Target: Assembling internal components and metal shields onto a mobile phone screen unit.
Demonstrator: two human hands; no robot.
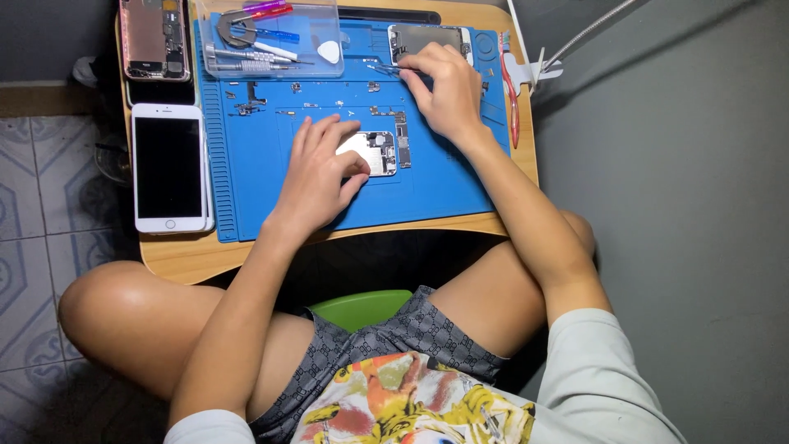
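Phone chassis [374,153] sits mid-mat on the blue repair mat [444,185]; we pin it flat with our left hand [319,177], fingers spread. At one o'clock, our right hand [444,90] pinches tweezers [386,69]. We judge a small part comes next, needing steady aim. Tweezer tips blur; our palm hides the chassis's left end.
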